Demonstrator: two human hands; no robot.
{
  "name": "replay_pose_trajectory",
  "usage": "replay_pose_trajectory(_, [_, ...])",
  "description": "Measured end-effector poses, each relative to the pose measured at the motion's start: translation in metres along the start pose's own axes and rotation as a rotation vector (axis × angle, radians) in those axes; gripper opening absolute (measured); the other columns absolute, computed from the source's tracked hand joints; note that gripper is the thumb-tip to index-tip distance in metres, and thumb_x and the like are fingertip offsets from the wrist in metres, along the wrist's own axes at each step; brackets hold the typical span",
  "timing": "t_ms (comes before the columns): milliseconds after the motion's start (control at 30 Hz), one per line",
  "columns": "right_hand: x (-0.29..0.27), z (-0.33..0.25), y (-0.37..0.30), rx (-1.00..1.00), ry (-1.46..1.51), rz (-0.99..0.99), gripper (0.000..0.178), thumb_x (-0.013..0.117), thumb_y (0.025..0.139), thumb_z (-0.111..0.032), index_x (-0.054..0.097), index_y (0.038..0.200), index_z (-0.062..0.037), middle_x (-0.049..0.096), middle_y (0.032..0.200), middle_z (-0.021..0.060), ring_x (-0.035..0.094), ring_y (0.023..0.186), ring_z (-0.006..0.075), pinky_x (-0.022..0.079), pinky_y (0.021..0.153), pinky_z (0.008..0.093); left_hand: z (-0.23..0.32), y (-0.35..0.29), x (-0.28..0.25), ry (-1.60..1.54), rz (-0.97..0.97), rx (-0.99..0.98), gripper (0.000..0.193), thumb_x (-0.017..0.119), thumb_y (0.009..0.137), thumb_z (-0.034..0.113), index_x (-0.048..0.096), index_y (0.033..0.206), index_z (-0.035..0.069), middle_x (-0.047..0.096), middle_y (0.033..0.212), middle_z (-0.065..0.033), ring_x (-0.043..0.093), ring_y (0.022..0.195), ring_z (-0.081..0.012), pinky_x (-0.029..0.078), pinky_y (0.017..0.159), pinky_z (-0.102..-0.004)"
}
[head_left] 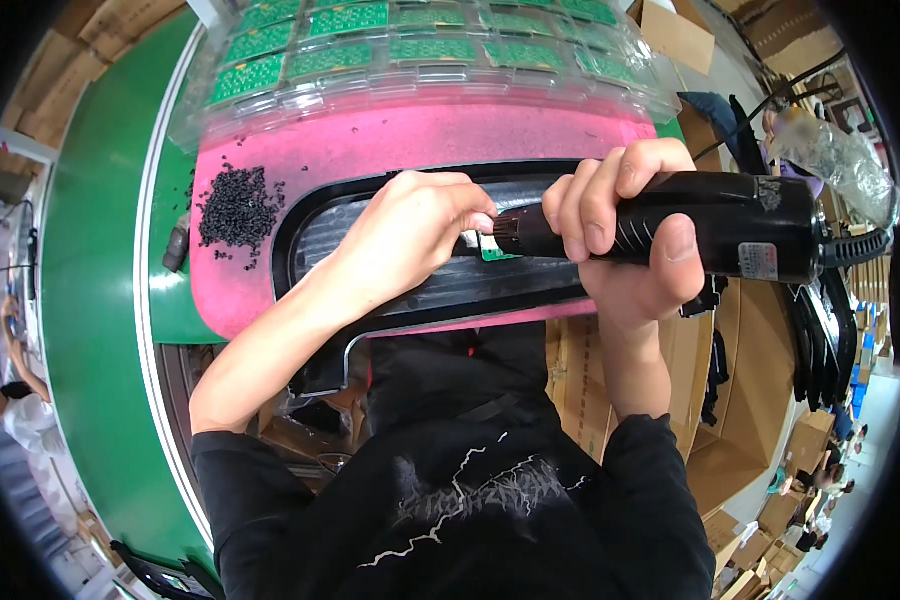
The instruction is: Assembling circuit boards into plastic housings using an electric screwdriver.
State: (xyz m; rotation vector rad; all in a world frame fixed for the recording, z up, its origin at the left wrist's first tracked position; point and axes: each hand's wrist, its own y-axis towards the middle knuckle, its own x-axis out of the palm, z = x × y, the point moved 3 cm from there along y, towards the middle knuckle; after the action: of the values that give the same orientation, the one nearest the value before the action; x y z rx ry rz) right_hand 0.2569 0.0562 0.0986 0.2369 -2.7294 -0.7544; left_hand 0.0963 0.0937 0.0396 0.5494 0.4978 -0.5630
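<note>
My right hand [630, 225] is wrapped round a black corded electric screwdriver [730, 225], held level with its ribbed front end [507, 232] pointing left. My left hand [410, 230] is closed in a pinch right beside that front end. What its fingers hold, if anything, is hidden. Beneath the tool's front end a small green circuit board [498, 252] shows in part, the rest covered by the left hand and the tool. The board lies in a long black plastic housing [320, 225] with a raised rim and rounded end.
A pile of small black screws [238, 208] lies left of the housing on the pink mat [390, 130]. Clear plastic trays [430, 75] of green circuit boards stand at the back. Cardboard boxes [750, 390] and stacked black parts [825, 335] are at the right. A green table surface [95, 250] stretches left.
</note>
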Motion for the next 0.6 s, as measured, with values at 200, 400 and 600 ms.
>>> replay_pose_trajectory(200, [-0.002, 0.009, -0.005, 0.075, 0.025, -0.022, 0.039, 0.059, 0.087, -0.041, 0.045, 0.094, -0.0046, 0.046, 0.059, 0.0019, 0.043, 0.046, 0.012, 0.037, 0.048, 0.0278, -0.004, 0.007, -0.01, -0.009, 0.014, -0.066, 0.012, 0.06, 0.091, 0.007, 0.062, 0.09, -0.004, 0.064, 0.075, -0.0142, 0.065, 0.069, -0.0232, 0.051, 0.065, -0.0338])
replay_pose_trajectory(400, [-0.003, 0.025, -0.009, 0.07, 0.151, -0.046, 0.03, 0.065, 0.084, -0.018, 0.045, 0.1, -0.0003, 0.05, 0.065, 0.0064, 0.047, 0.054, 0.0123, 0.043, 0.05, 0.0266, -0.012, 0.007, -0.009, -0.115, -0.062, -0.216, 0.03, 0.06, 0.093, 0.021, 0.062, 0.078, -0.004, 0.058, 0.059, -0.0129, 0.054, 0.053, -0.0189, 0.045, 0.055, -0.0337])
replay_pose_trajectory(600, [0.003, 0.037, -0.008, 0.066, 0.109, -0.146, 0.028, 0.068, 0.081, -0.007, 0.043, 0.092, -0.0016, 0.052, 0.067, 0.0064, 0.049, 0.057, 0.0099, 0.044, 0.054, 0.0252, -0.012, 0.009, -0.013, 0.02, -0.103, -0.302, 0.037, 0.056, 0.094, 0.03, 0.064, 0.078, -0.002, 0.061, 0.065, -0.0203, 0.064, 0.065, -0.0367, 0.048, 0.061, -0.0422])
